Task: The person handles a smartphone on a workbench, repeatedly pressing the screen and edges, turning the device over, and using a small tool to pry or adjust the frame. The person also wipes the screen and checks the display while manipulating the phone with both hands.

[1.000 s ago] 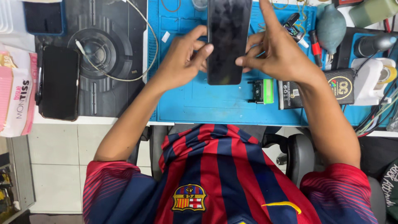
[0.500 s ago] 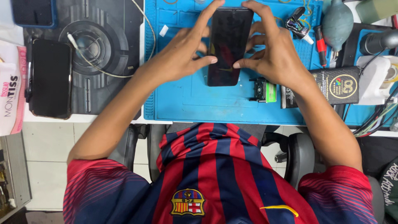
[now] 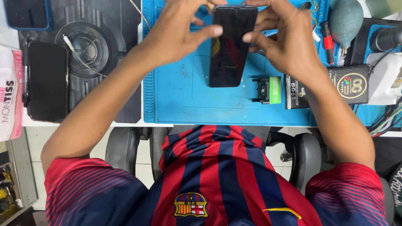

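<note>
The phone has risen slightly; both hands' fingers grip its sides, long axis pointing away from the person.

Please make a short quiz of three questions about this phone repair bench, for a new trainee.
1. True or false: the black phone is held by both hands.
2. Which thing lies nearest the phone's lower right corner on the blue mat? A) the small black and green part B) the teal air blower C) the red-handled tool
3. Fill in: a second dark phone lies on the person's ____ side of the mat.

Key:
1. True: the left hand and the right hand grip its long edges.
2. A
3. left
</note>
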